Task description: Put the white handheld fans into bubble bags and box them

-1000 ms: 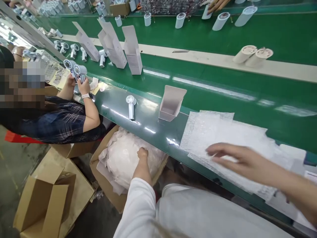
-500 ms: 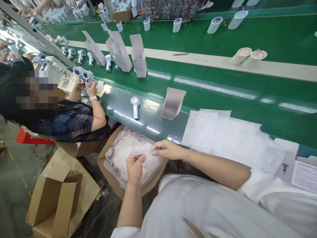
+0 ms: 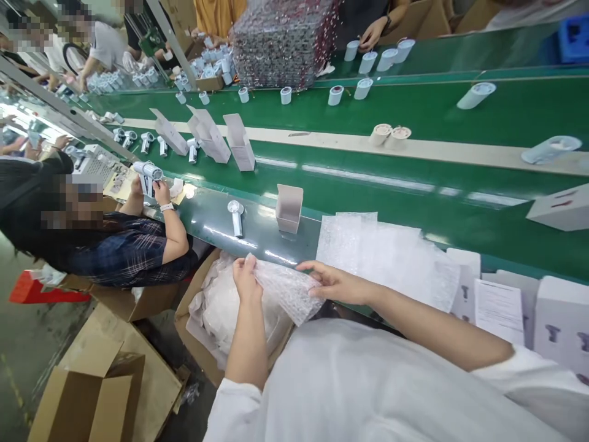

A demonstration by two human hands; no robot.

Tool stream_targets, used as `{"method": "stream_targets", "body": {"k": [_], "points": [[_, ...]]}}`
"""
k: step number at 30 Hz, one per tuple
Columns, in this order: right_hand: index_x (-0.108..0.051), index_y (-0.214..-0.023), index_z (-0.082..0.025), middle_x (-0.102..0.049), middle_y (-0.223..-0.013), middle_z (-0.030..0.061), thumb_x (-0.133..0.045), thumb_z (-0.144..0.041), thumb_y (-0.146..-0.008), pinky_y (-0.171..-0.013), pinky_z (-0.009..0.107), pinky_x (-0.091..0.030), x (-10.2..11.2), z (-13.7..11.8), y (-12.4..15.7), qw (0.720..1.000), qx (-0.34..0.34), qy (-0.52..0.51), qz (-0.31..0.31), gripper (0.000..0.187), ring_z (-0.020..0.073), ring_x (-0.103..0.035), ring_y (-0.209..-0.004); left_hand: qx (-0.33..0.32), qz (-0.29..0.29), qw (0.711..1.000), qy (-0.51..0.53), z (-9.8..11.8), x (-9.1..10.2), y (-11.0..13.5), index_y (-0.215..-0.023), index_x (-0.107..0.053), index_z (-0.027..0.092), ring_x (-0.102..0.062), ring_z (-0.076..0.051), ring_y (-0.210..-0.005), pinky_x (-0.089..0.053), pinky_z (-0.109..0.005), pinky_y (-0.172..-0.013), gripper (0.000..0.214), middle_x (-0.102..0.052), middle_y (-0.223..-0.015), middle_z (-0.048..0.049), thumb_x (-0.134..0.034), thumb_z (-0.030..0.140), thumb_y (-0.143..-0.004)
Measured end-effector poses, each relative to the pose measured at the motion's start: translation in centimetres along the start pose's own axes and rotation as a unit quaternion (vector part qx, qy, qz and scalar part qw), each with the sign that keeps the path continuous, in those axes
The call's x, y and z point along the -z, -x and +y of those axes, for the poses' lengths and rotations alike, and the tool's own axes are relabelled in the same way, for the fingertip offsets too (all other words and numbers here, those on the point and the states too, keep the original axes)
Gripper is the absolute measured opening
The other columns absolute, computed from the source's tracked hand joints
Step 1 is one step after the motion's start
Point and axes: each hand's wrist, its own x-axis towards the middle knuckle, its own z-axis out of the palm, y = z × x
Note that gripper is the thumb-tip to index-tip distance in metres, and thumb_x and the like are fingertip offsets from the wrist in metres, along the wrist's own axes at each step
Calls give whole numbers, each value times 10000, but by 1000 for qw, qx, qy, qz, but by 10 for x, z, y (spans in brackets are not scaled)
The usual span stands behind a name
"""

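Between my hands a clear bubble wrap bag [image 3: 291, 287] stretches over the edge of a carton. My left hand [image 3: 247, 281] pinches its left end between thumb and fingers. At the other end, my right hand [image 3: 338, 283] has its fingers apart, with the fingertips at the bag's edge; whether they touch it I cannot tell. Below lies an open carton [image 3: 188, 331] filled with a heap of clear plastic bags [image 3: 218, 304]. On the bench beyond are a handheld fan [image 3: 236, 218], standing open white box [image 3: 289, 210] and a spread of flat bubble wrap bags [image 3: 386, 255].
To my left sits a co-worker [image 3: 133, 245] holding fans. Open white boxes [image 3: 239, 144] and more fans stand on the green conveyor [image 3: 345, 153]. Printed boxes [image 3: 559, 319] lie at the right. An open brown carton [image 3: 69, 399] is on the floor at lower left.
My hands have drawn a bubble wrap bag up from the carton, and it now hangs spread between them. The right hand's fingers have opened. The camera view has shifted.
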Motion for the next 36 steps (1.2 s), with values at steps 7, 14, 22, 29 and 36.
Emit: {"method": "stream_targets", "body": {"k": [7,14,22,29,36], "points": [[-583,-1061,-150,-577,-730,0,-655,-636,-701,-594,270,-417,8,-18,30,970,-49,-99,218,609,119,-517,-609,-88,64,976,-191,20,-42,-109,-768,-482,178,-461,-259,-1187,-313,-395,-999,335,-604,-1017,-108,-775,221,-612],[-622,-1044,-168,-609,-733,1,-691,-437,-692,-599,260,-463,17,-61,47,947,-54,-25,316,448,115,-532,-603,1,12,983,-185,29,-61,-108,-598,-409,234,-557,-256,-938,-394,-372,-841,335,-560,-691,-54,-715,364,-643],[-734,-807,-193,-676,-761,12,-573,-385,-803,-664,282,-457,38,-69,25,887,51,156,433,251,156,-568,-678,33,-302,945,122,58,-5,87,-748,-556,194,-422,-115,-471,-329,-263,-467,368,-457,-555,9,-575,558,-692],[-676,-942,-174,-639,-794,50,-600,-390,-817,-634,322,-550,22,-73,29,918,-3,-239,315,261,153,-564,-663,-23,-319,945,-75,64,-23,161,-834,-596,190,-426,-112,-561,-368,-239,-545,266,-489,-641,19,-619,452,-788],[-293,-1423,-386,-533,-1257,41,-532,-518,-872,-690,306,-546,5,-66,55,913,108,-318,232,615,168,-593,-881,-210,-237,923,-219,48,-49,185,-844,-573,214,-530,-200,-768,-399,-295,-692,241,-564,-793,-42,-701,389,-739]]}}
